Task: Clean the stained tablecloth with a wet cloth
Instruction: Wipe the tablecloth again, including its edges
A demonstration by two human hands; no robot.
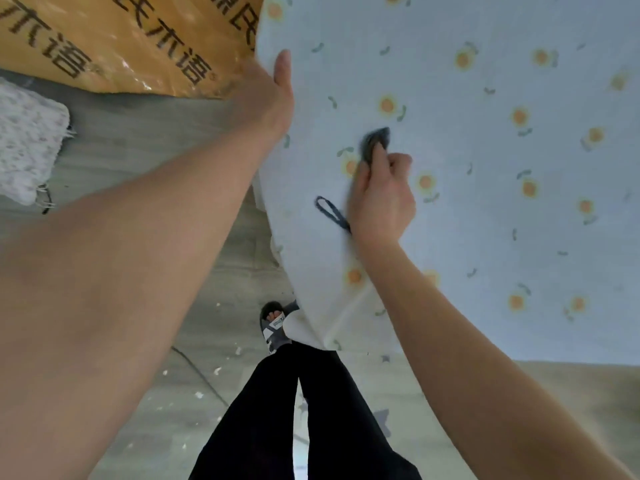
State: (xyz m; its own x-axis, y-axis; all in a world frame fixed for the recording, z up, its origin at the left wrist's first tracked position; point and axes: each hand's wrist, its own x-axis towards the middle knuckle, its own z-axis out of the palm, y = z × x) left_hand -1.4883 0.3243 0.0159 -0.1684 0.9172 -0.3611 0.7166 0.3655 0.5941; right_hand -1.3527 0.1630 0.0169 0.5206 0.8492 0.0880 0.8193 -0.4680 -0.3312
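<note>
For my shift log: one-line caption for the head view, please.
Right hand presses a dark cloth on the flowered tablecloth while the left hand holds its edge.

Pale blue flower-printed tablecloth fills the right and upper field. Left hand sits at its left edge, thumb on top, fingers hidden. Right hand is on the tablecloth, near that edge, gripping a crumpled dark grey cloth. The cloth touches the tablecloth ahead of the knuckles. Orange printed plastic-wrapped board stands left of the tablecloth, farther back. White fuzzy mat lies on the grey floor, far left.
</note>
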